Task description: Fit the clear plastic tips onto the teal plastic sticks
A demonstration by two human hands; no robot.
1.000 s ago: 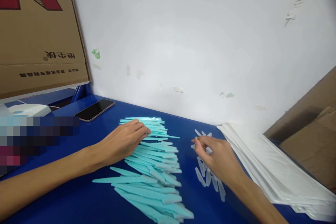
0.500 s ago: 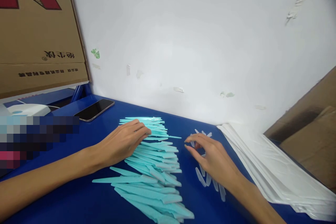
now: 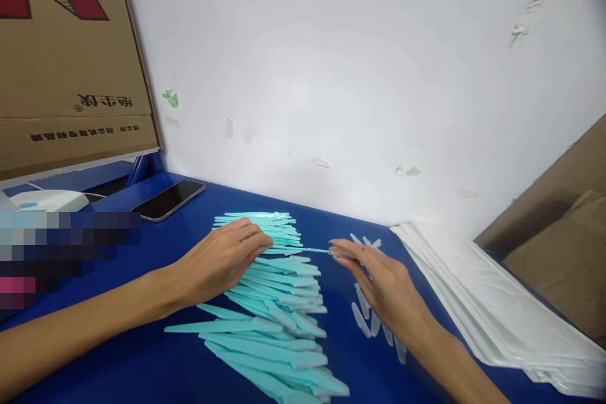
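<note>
Head view: closed left fingers (image 3: 254,240) grip a turquoise stick (image 3: 314,250); right fingers (image 3: 356,249), nearly closed, obscure its tip, hold unclear.

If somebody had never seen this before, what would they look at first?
Probably the bright turquoise, knife-shaped pieces, spread in bunches down the middle of the blue table. Next, maybe, the two hands: one thin turquoise piece stretches from the left hand to the right hand. The big cardboard box at the upper left might catch the eye too, because its writing is upside down!
</note>
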